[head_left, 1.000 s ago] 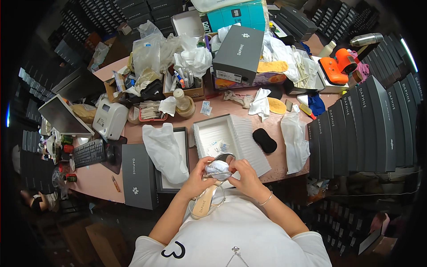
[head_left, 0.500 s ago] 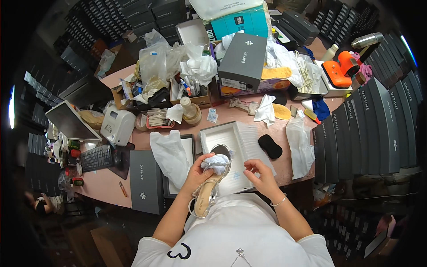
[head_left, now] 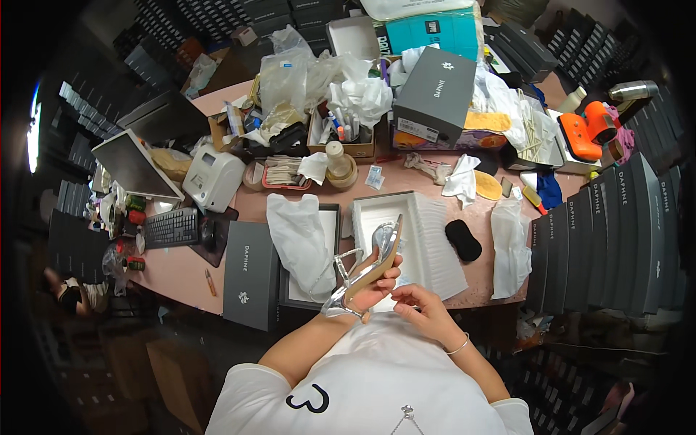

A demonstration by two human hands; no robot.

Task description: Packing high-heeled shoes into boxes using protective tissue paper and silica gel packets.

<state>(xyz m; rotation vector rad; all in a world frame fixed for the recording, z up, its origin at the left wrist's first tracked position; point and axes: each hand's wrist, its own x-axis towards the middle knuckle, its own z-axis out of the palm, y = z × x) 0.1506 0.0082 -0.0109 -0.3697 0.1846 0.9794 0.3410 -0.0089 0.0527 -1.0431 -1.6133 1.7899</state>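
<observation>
My left hand is closed round a silver high-heeled sandal. The shoe is tilted on its side over the boxes, toe up and away from me, its tan sole facing right and its heel end by my left wrist. My right hand hovers just right of the sandal, apart from it, with loosely bent fingers and nothing visible in them. Behind the shoe lies an open white-lined shoebox part with ribbed white padding on its right. Left of it, white tissue paper covers much of a second open box part.
A grey shoebox lies at the front left, beside the keyboard. A black oval pad and a white paper sheet lie on the right. A glue-like bottle stands behind the boxes. Stacked shoeboxes line the right edge.
My left hand has turned the sandal from insole-up onto its side, so the sole shows. My right hand has come closer to it. The whole view has shifted, so the table's things appear farther right.
</observation>
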